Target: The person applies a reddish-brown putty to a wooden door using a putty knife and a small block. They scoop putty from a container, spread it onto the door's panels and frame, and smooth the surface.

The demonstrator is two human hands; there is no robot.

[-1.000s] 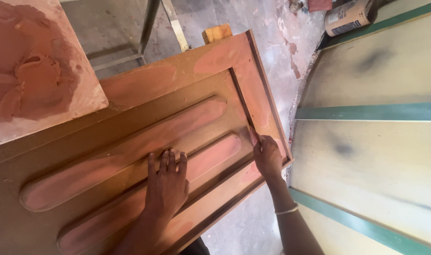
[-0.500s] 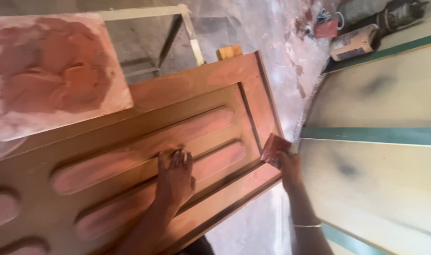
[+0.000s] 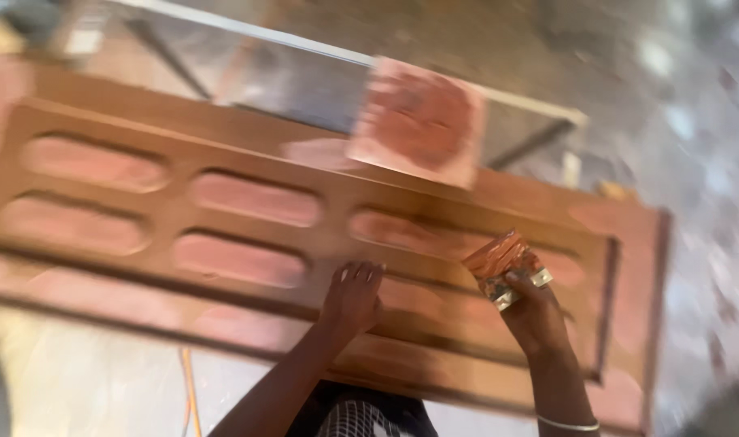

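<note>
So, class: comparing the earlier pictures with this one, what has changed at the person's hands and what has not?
The right hand has lifted off the door panel and raised its folded sandpaper clear of the wood. The camera view has swung left along the panel. The left hand stays flat on the panel; the smeared board remains at its far edge.

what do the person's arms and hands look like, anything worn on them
Both forearms are bare, with no sleeves or gloves showing. The right hand has a thin, pale bangle at the wrist. The left hand wears nothing visible. The picture is motion-blurred, so finer details can't be told.
</note>
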